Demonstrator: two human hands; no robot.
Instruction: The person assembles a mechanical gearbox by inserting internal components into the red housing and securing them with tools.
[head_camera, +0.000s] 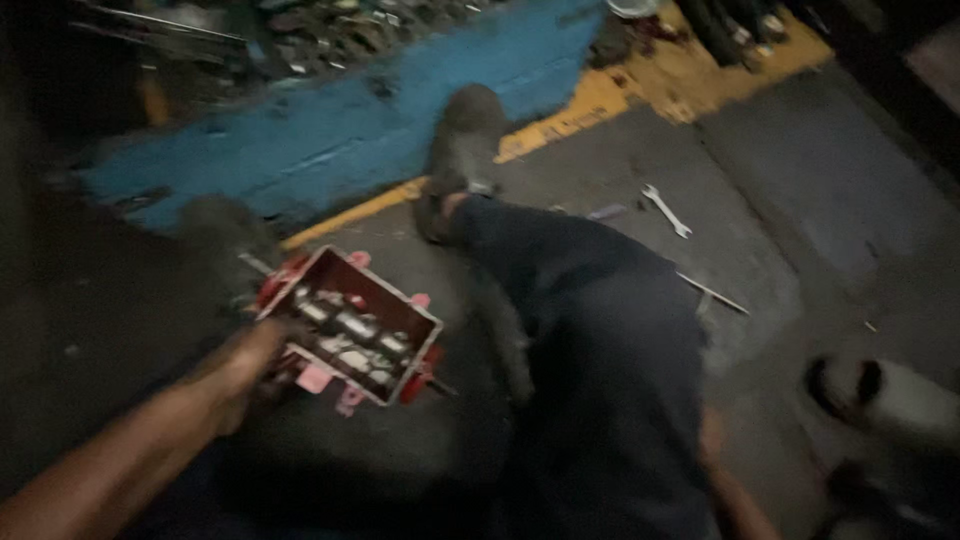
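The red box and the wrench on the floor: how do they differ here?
The red box is open, holds grey cylinders and sits at the left hand; the wrench is slim, pale metal and lies alone beyond the outstretched leg. The box is far bulkier than the wrench. Both rest on the grey floor.
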